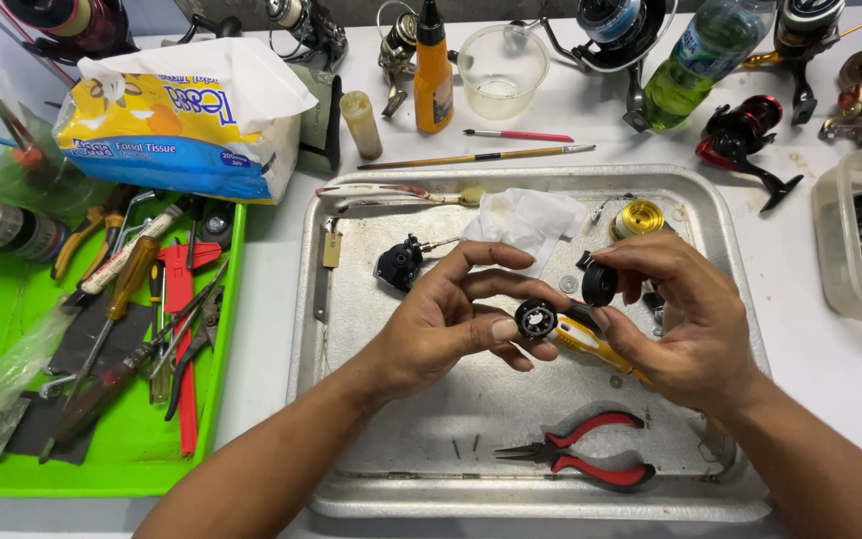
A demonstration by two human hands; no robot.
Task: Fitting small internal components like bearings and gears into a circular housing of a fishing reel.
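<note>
Head view: left hand (441, 319) fingers pinch a round black gear part (536, 319); right hand (680, 319) fingers, just beside, close on a black knob (599, 283) and yellow-handled screwdriver (601, 347).

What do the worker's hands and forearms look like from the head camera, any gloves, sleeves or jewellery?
Both hands are bare: no gloves on the left hand or the right hand. Both forearms are uncovered as far as the frame shows, with no sleeves in view. No rings, watch or wristbands are visible. Fingernails are short.
</note>
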